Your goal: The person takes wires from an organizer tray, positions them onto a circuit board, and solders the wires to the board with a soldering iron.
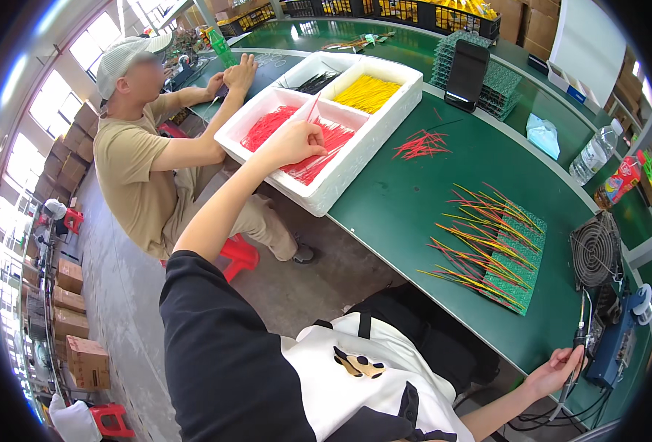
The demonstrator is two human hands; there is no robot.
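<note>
My left hand [295, 145] reaches into the front compartment of a white foam box [407, 85]. Its fingers are pinched together among the red wires [313, 171], and a thin red wire [313, 107] stands up beside it. At the lower right, my right hand [554, 374] is closed around the lower part of a soldering iron [581, 335], whose metal tip points up. Between the hands, a green circuit board panel [530, 258] lies on the green table [385, 195], with rows of red and yellow wires [481, 236] sticking out toward the left.
Yellow wires [366, 93] and black wires [317, 82] fill other compartments. Loose red wires [422, 144] lie near a phone [467, 74] and stacked boards [499, 88]. A fan [595, 250] and blue soldering unit [612, 342] stand right. A co-worker [138, 140] sits left, holding something small.
</note>
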